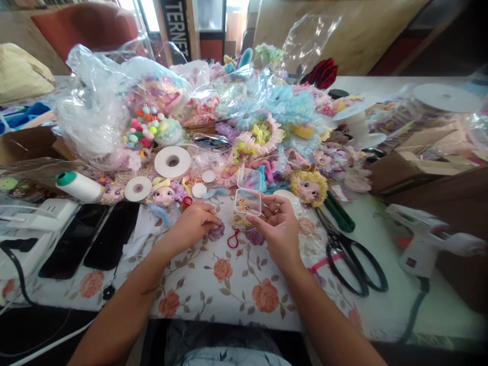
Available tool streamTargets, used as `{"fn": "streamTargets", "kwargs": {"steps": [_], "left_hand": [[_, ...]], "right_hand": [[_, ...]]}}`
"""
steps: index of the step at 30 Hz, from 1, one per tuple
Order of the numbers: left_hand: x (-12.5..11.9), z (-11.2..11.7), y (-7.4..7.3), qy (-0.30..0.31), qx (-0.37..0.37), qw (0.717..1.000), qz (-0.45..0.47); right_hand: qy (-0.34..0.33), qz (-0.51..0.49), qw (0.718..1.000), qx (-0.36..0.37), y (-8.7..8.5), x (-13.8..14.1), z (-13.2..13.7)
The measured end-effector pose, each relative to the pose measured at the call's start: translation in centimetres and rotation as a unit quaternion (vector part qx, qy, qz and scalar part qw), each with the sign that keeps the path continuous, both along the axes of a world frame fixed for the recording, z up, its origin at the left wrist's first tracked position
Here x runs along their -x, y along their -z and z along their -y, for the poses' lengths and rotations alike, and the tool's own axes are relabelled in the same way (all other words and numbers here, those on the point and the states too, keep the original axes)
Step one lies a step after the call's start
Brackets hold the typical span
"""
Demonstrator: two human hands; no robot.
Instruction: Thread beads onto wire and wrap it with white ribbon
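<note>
My right hand (281,223) grips a small clear plastic box (256,204) by its right side, thumb in front. The box's hinged lid (249,180) stands up, and small gold-coloured and dark bits (242,205) lie inside. To the left, my left hand (196,222) is closed in a pinch just over the flowered cloth; whatever its fingertips hold is too small to make out. A yellow clasp (240,220) lies just below the box, and a red looped clasp (233,238) is nearer me. Another red piece (187,202) sits just beyond my left hand.
Black scissors (348,259), a green cutter (340,212) and a white glue gun (419,244) lie at right. Two dark phones (111,236) and a power strip (49,218) are at left. Ribbon spools (163,161), doll heads (308,188) and plastic-wrapped trimmings (274,104) pile up behind.
</note>
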State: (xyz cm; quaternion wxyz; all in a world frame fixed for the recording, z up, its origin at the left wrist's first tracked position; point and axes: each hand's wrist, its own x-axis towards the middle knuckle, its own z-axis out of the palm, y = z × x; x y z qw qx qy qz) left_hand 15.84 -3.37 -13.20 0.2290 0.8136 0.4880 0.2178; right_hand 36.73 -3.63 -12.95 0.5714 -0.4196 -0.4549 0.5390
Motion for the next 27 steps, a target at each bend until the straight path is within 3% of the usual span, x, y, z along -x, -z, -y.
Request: {"fn": "streamTargets", "kwargs": {"steps": [4,6,8,11,13,16,19,22,24,27], "left_hand": [[0.4,0.3,-0.9,-0.064,0.027,0.996,0.058],[0.4,0.5,-1.5,-0.127,0.047,0.982,0.131],[0.1,0.6,-1.9,-0.153,0.085,0.955,0.239],[-0.4,0.8,-2.0,-0.091,0.172,0.896,0.398],[-0.8,0.9,-2.0,-0.042,0.218,0.865,0.449],[-1.1,1.2,-2.3,-0.011,0.224,0.874,0.431],[-1.3,1.6,-2.8,0.027,0.161,0.928,0.335],[-1.6,1.9,-2.6,0.049,0.039,0.976,0.21],[-1.9,2.0,-2.1,0.04,-0.09,0.984,0.148],[-2.3,2.0,-1.4,0.049,-0.272,0.956,0.093]], "right_hand": [[-0.006,0.003,1.0,-0.001,-0.1,0.0,0.0],[-0.018,-0.002,1.0,-0.012,-0.2,0.1,0.1],[-0.045,-0.006,0.999,-0.025,-0.3,0.3,0.4],[-0.109,-0.009,0.994,-0.03,-0.3,0.7,1.0],[-0.14,-0.014,0.99,-0.019,-0.3,1.0,1.3],[-0.149,-0.028,0.988,-0.002,-0.1,1.3,1.4],[-0.137,-0.042,0.99,0.01,0.0,1.2,1.2],[-0.12,-0.064,0.99,0.026,-0.1,1.0,1.0],[-0.123,-0.082,0.988,0.035,-0.1,0.9,0.9],[-0.158,-0.09,0.983,0.032,-0.1,0.7,0.9]]}}
